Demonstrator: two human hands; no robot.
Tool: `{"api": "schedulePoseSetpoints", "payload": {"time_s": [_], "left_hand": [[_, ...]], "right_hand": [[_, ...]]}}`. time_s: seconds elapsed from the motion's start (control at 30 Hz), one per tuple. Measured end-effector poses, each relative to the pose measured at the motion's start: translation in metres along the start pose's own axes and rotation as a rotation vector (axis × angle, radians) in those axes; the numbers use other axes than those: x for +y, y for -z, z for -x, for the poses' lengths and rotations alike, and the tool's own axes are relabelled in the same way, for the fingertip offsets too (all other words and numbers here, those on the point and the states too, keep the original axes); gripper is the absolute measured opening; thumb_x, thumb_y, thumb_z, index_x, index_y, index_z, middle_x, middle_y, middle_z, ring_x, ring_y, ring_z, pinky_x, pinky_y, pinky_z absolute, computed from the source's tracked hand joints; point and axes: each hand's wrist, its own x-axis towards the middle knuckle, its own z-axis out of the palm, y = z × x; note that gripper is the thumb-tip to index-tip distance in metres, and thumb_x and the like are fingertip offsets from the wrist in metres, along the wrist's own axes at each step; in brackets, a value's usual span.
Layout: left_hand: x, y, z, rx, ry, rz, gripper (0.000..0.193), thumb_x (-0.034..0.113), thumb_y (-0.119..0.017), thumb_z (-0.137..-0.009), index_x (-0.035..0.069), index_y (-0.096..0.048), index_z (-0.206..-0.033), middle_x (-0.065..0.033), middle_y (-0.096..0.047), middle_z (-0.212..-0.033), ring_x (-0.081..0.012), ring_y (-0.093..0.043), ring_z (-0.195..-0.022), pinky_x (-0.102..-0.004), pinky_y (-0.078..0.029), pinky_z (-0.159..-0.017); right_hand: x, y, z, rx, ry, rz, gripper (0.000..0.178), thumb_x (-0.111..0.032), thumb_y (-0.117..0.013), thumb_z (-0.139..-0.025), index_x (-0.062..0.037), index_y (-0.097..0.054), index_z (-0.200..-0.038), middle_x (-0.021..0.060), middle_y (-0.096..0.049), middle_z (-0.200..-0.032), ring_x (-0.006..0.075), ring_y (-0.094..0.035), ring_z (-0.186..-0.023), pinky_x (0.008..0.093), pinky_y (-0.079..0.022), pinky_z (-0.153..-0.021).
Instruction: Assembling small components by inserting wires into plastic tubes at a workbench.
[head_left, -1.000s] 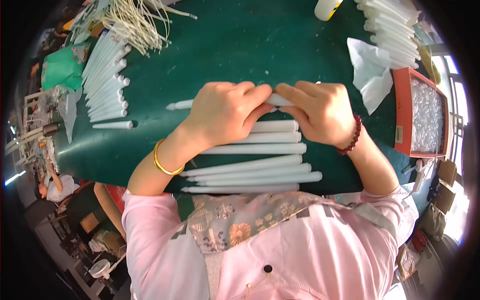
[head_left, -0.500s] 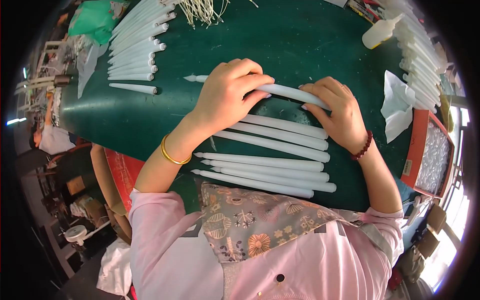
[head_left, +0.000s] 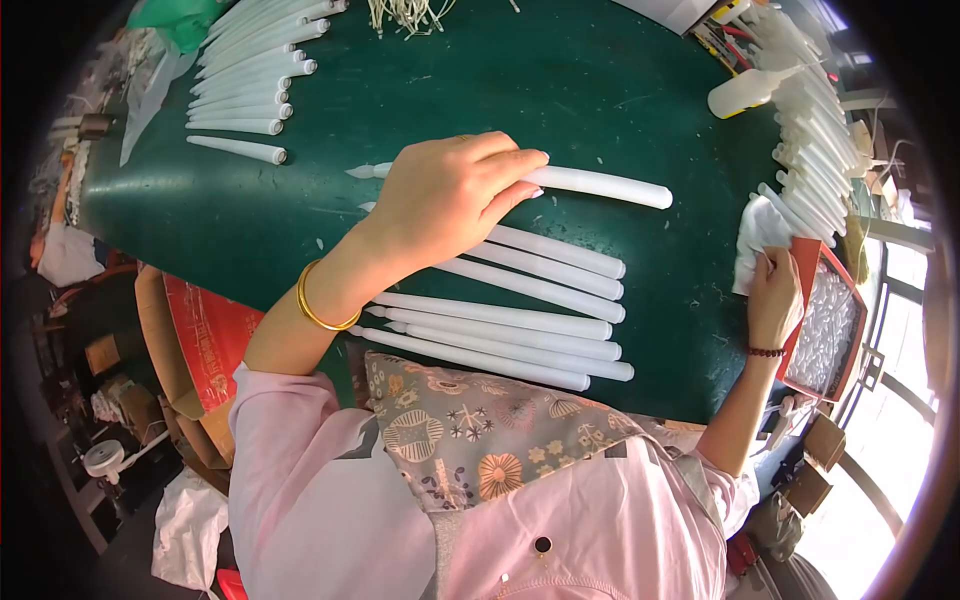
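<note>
My left hand is closed around a white taper candle with a flame-shaped tip, keeping it crosswise above the green table. The candle's plain end sticks out to the right of my fingers. Far to the right, my right hand has its fingers closed on a crumpled white cloth or tissue, beside a red box holding many small clear pieces. Several more white taper candles lie side by side between my left arm and the apron; my left hand and forearm hide some tips.
Several candles with dark-ringed ends lie at the far left, near a green bag. Pale wires sit at the far edge. A white squeeze bottle and a heap of translucent tubes are at right.
My right hand has let go of the candle's plain end, moved right and taken hold of the white cloth or tissue. My left hand keeps the candle. The view has shifted somewhat.
</note>
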Motion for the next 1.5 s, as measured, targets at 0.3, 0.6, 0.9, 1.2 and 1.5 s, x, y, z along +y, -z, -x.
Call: {"api": "schedulePoseSetpoints", "payload": {"time_s": [0.3,0.6,0.9,1.2,1.5], "left_hand": [[0.035,-0.005,-0.015,-0.058,-0.04,0.161,0.011,0.012,-0.079,-0.08,0.007,-0.074,-0.088,-0.0102,-0.067,-0.078,-0.0331,-0.068,-0.071,-0.0431,-0.052,-0.061],[-0.025,-0.011,0.051,-0.051,0.002,0.092,0.025,0.015,-0.081,-0.088,0.008,-0.076,-0.111,-0.0046,-0.067,-0.099,-0.027,-0.066,-0.095,-0.0401,-0.054,-0.081],[0.033,0.036,0.08,-0.514,-0.033,0.126,0.106,0.051,-0.089,-0.075,0.017,-0.043,-0.164,-0.026,-0.032,-0.169,-0.0425,-0.036,-0.155,-0.0671,-0.026,-0.125],[0.045,0.043,0.106,-0.642,0.005,0.103,0.118,0.061,-0.086,-0.075,0.018,-0.031,-0.17,-0.0256,-0.006,-0.178,-0.041,-0.008,-0.166,-0.0737,-0.011,-0.126],[0.055,0.024,0.098,-0.572,-0.062,-0.066,0.117,0.043,-0.09,-0.067,0.022,-0.035,-0.168,-0.0319,-0.018,-0.173,-0.0474,-0.024,-0.16,-0.0764,-0.027,-0.119]], "right_hand": [[-0.201,0.024,0.015,-0.072,0.643,-0.439,0.025,0.003,-0.059,-0.088,-0.009,-0.06,-0.11,0.0167,-0.067,-0.083,0.0412,-0.066,-0.075,0.0512,-0.051,-0.068],[-0.061,0.025,-0.042,-0.012,0.301,0.181,0.031,-0.02,-0.059,-0.106,-0.0054,-0.068,-0.132,0.0212,-0.067,-0.136,0.0428,-0.064,-0.122,0.0506,-0.051,-0.1],[-0.148,0.03,0.075,-0.367,0.615,-0.756,0.066,-0.034,-0.059,-0.106,0.0032,-0.044,-0.158,0.0287,-0.036,-0.167,0.0486,-0.032,-0.156,0.0577,-0.028,-0.127],[-0.164,0.012,0.122,-0.274,0.495,-0.895,0.061,-0.039,-0.053,-0.109,0.003,-0.046,-0.153,0.0316,-0.033,-0.168,0.0556,-0.027,-0.156,0.0639,-0.025,-0.125],[-0.155,0.014,0.129,-0.195,0.456,-0.922,0.066,-0.03,-0.064,-0.101,0.0031,-0.049,-0.155,0.0281,-0.039,-0.167,0.0533,-0.033,-0.153,0.0586,-0.031,-0.124]]}}
